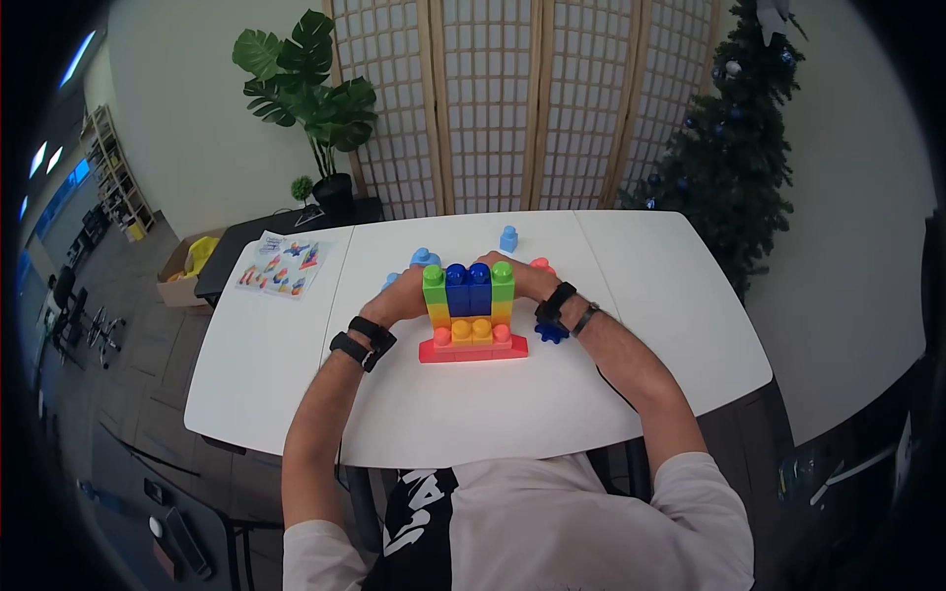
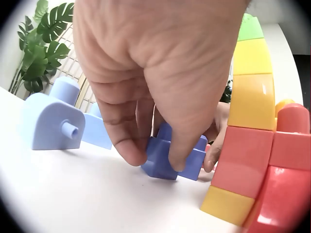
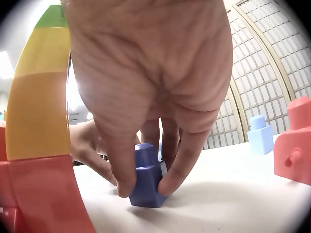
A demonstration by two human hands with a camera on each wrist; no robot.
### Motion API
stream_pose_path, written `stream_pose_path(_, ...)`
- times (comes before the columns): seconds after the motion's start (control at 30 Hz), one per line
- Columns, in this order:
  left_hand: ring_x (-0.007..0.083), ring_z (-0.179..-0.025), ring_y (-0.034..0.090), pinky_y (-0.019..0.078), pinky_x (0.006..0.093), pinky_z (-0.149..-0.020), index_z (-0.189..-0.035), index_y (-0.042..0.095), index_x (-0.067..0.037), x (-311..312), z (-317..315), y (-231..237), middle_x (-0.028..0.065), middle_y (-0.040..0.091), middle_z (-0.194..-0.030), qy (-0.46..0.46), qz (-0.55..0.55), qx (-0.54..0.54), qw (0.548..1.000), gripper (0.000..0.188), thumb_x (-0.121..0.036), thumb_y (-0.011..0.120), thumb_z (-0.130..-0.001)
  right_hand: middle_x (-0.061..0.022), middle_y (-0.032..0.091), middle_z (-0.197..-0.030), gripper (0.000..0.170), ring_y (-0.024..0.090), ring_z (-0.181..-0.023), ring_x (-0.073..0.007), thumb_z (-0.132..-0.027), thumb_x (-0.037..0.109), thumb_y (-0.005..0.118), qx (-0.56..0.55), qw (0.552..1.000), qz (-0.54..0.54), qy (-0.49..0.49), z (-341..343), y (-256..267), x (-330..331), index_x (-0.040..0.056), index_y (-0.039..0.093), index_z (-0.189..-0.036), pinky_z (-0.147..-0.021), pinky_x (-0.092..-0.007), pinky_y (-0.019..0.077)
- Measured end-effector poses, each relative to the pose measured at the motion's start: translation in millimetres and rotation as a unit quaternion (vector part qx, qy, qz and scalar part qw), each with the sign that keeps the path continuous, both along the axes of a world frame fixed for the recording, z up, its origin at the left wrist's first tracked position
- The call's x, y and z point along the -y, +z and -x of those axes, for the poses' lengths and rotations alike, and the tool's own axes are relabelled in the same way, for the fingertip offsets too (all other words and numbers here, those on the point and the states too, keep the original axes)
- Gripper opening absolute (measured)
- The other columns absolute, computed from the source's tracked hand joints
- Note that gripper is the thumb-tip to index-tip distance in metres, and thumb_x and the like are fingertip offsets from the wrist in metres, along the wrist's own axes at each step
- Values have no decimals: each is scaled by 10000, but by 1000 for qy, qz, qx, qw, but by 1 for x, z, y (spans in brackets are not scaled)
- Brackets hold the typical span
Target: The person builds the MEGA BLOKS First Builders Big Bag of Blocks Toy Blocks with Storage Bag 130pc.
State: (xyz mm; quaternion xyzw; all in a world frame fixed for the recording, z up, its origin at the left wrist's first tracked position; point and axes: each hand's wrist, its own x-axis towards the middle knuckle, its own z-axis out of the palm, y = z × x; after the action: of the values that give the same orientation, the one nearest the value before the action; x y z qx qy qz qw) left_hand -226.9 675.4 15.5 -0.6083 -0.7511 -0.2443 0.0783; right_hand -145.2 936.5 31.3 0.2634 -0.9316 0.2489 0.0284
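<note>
Behind a stacked block build, my left hand (image 1: 400, 298) reaches down and pinches a dark blue toy block (image 2: 158, 162) between thumb and fingers, low at the tabletop. From the other side my right hand (image 1: 530, 281) pinches a dark blue block (image 3: 146, 182) in the same spot. The two hands are close together, and the blocks sit side by side in the left wrist view. The build (image 1: 471, 333) stands upright, with a red base, orange and yellow middle, and green and blue blocks on top. In the head view it hides my fingertips.
Light blue blocks (image 2: 58, 119) stand left of my left hand. Another light blue block (image 1: 508, 239) is farther back, and a red block (image 3: 294, 145) stands to the right. A blue gear-shaped piece (image 1: 552, 333) lies by my right wrist. A printed picture sheet (image 1: 284, 264) lies at the table's left.
</note>
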Motion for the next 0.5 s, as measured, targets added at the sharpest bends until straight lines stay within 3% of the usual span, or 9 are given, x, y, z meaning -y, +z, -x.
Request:
stream_pose_path(0.03,426,-892,673,555,505,-785,-1049,656,-55,0,1,2,141,693,-1016,-2,0,-1,1000,238,-121,816,-886,-231,772,-1062,238,746,-979,-397,-958,224,748,12,997,-69,-11,0,2,-3,-6,736,-1020,-844,-437,604)
stream_pose_path(0.13,374,-845,694,572,447,-777,-1066,702,-42,7,1,11,138,730,-998,20,-3,-54,998,261,-138,844,-869,-202,780,-1107,224,754,-968,-351,-941,181,790,41,998,-31,-34,-6,9,-12,8,748,-1076,-855,-408,606)
stream_pose_path(0.2,273,-840,737,592,371,-784,-1082,747,-10,20,-1,42,125,771,-969,87,-51,119,988,294,-126,875,-843,-185,782,-1093,228,755,-970,-326,-924,160,815,14,999,8,-52,-21,24,-20,10,748,-1081,-866,-397,606)
stream_pose_path(0.23,144,-869,748,595,297,-808,-1083,772,18,25,-3,59,91,791,-934,107,-89,139,980,306,-133,905,-852,-167,784,-1079,239,756,-972,-301,-906,138,840,-13,996,47,-70,-29,32,-24,11,748,-1087,-878,-387,605)
stream_pose_path(0.3,100,-899,736,597,293,-824,-1069,770,8,33,-14,101,47,779,-953,148,-135,185,962,270,-148,904,-894,-161,782,-1066,268,757,-1003,-283,-888,115,865,-30,989,68,-127,-37,44,-29,7,744,-1102,-897,-380,602)
stream_pose_path(0.33,94,-886,725,595,292,-825,-1069,774,0,34,-21,116,40,778,-976,110,-169,241,949,260,-164,901,-911,-110,770,-1064,308,737,-996,-222,-898,71,837,-3,987,99,-126,-40,54,-32,18,733,-1184,-935,-367,593)
stream_pose_path(0.4,111,-891,704,587,295,-856,-1056,789,-19,35,-40,142,26,773,-1030,58,-193,315,927,229,-175,897,-927,-97,762,-1052,335,731,-992,-201,-889,83,849,-9,983,119,-136,-50,74,-33,14,736,-1196,-930,-360,594)
stream_pose_path(0.43,111,-891,704,587,295,-856,-1056,789,-19,34,-52,150,26,773,-1030,60,-193,316,927,229,-175,897,-927,-83,754,-1040,362,726,-988,-181,-880,96,861,-16,979,139,-146,-52,79,-35,10,739,-1209,-925,-353,595)
stream_pose_path(0.5,123,-930,697,576,297,-896,-1016,795,-29,25,-72,159,21,769,-1020,-5,-143,191,971,211,-180,905,-916,-65,736,-1047,379,714,-993,-160,-888,139,875,-38,977,148,-151,-51,82,-38,3,744,-1216,-936,-334,597)
